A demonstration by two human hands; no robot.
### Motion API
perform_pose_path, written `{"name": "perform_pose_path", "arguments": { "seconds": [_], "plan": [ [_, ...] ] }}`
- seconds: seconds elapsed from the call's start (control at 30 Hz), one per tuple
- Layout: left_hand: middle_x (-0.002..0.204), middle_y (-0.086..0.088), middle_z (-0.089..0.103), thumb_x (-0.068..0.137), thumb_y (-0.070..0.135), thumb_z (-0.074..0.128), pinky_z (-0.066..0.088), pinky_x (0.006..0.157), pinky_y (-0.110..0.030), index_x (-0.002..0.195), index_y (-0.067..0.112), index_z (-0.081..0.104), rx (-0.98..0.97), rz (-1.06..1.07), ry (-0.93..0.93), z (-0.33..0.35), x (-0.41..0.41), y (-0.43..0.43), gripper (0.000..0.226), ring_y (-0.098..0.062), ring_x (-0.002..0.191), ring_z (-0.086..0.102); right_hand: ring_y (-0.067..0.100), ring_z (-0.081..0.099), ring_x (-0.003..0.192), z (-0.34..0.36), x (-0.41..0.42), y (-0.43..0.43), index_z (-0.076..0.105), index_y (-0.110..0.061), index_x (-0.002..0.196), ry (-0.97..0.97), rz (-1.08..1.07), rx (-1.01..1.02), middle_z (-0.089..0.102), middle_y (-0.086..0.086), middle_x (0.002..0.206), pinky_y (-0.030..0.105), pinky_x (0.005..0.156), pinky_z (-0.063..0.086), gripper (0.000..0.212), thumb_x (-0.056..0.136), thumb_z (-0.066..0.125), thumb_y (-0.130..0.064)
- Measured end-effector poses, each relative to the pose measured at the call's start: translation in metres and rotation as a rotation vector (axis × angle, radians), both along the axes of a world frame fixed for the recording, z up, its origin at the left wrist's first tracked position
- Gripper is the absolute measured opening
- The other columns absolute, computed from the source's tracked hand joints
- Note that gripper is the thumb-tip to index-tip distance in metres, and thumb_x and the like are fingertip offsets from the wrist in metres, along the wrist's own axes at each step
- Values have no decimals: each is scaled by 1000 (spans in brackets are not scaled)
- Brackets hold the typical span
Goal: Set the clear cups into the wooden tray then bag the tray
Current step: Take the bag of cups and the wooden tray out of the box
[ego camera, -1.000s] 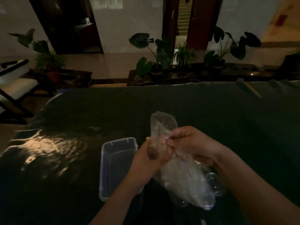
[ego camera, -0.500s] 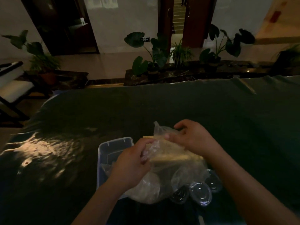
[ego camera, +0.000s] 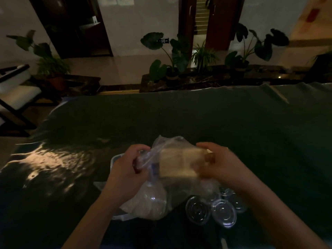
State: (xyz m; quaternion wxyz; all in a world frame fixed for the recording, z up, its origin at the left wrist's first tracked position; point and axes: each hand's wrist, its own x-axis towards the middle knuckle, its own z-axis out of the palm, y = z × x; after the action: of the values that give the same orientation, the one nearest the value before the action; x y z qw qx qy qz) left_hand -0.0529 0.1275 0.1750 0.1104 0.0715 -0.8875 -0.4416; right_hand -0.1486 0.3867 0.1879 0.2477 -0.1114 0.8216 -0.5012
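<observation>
Bench [ego camera: 215,123] under dark green cloth, dim light, glare patch at left. Nothing else on it near my work but a clear plastic bin [ego camera: 115,159], mostly hidden behind my left arm.

Plastic bag [ego camera: 152,203], thin and crumpled, hangs loose between my hands, its lower part sagging onto the bench.

Wooden tray [ego camera: 177,164] held above the bench, tilted, seen blurred through the film. How far it sits in the bag I cannot tell.

Left hand [ego camera: 129,169]: fingers clenched on a fold of bag film at the tray's left side. Right hand [ego camera: 221,166]: fingers wrapped round the tray's right end.

Clear cups [ego camera: 222,211]: a cluster lying on the bench just under my right wrist, outside the tray. Whether any cup sits in the tray I cannot tell.

Risks, as I judge them: bagging goes ahead with cups left out. Film snags on a tray corner and tears if I pull hard. The tilt could spill anything seated inside. My right forearm could sweep the light cups away.
</observation>
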Motion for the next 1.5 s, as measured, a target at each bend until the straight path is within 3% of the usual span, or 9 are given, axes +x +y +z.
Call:
{"name": "perform_pose_path", "arguments": {
  "seconds": [0.13, 0.43, 0.6, 0.73, 0.83, 0.93, 1.13, 1.27, 1.5],
  "plan": [
    [103, 36, 61, 74, -1, 77, 52, 56, -14, 100, 64, 52, 26, 36, -17, 2, 2, -10, 74, 8, 91, 65, 22, 73, 64, 3, -8, 28, 69, -10, 115, -70, -162, -251, 79, 14, 88, 31, 55, 60, 31, 89, 65, 6],
    [106, 33, 64, 77, 4, 80, 58, 62, -18, 103, 64, 54, 133, 33, -19, -14, -5, -6, 70, 7, 94, 66, 20, 65, 53, 10, -4, 20, 77, -26, 96, -144, -56, -356, 75, 13, 76, 25, 44, 51, 21, 76, 80, -33],
    [129, 21, 48, 84, 17, 79, 44, 92, -27, 132, 36, 49, -49, 363, 40, -25, -6, 8, 60, -3, 118, 51, 12, 56, 46, 13, -5, -21, 74, -27, 85, 105, -73, -317, 65, 1, 59, 24, 43, 46, 19, 98, 64, -18],
    [115, -3, 70, 96, 39, 63, 61, 79, -38, 120, 26, 62, 708, 362, -271, -19, -11, 53, 28, -20, 97, 71, 14, 65, 58, 4, 10, -46, 72, -29, 88, 68, 65, -343, 69, 2, 67, 23, 55, 53, 21, 101, 58, -19],
    [94, 1, 80, 92, 26, 70, 58, 62, -23, 105, 24, 73, 796, 204, -256, -21, -15, 66, 14, -8, 78, 75, 17, 67, 61, 2, 12, -50, 73, -28, 84, 83, 43, -347, 70, 3, 67, 25, 57, 56, 26, 101, 58, -15],
    [82, 3, 77, 93, 13, 68, 59, 67, -30, 86, 27, 76, 671, 459, -156, -22, -14, 41, 18, -9, 71, 72, 19, 63, 51, 14, 0, -17, 76, -26, 77, 141, -317, -420, 68, 5, 60, 25, 47, 53, 31, 96, 62, -7],
    [84, 9, 78, 93, 16, 69, 61, 64, -30, 90, 37, 76, 559, 364, -11, -13, -6, 26, 22, -9, 73, 74, 16, 70, 74, 31, -4, 17, 72, -38, 86, 220, -188, -8, 73, -3, 85, 37, 68, 57, 13, 82, 77, -26],
    [81, 2, 77, 95, 18, 65, 57, 56, -19, 89, 44, 75, 568, 284, 35, -7, -8, 30, 28, -11, 66, 71, 3, 44, 113, 43, -17, 13, 41, -55, 138, 566, 65, 412, 43, -24, 126, 33, 90, 44, 80, 66, 73, -66],
    [83, 1, 78, 95, 16, 66, 60, 62, -28, 89, 40, 77, 557, 276, -10, -9, -2, 24, 27, -15, 72, 73, 12, 51, 105, 44, -49, -43, 60, -42, 124, 870, 249, 525, 56, -16, 104, 37, 87, 46, 49, 82, 46, -62]
  ]
}}
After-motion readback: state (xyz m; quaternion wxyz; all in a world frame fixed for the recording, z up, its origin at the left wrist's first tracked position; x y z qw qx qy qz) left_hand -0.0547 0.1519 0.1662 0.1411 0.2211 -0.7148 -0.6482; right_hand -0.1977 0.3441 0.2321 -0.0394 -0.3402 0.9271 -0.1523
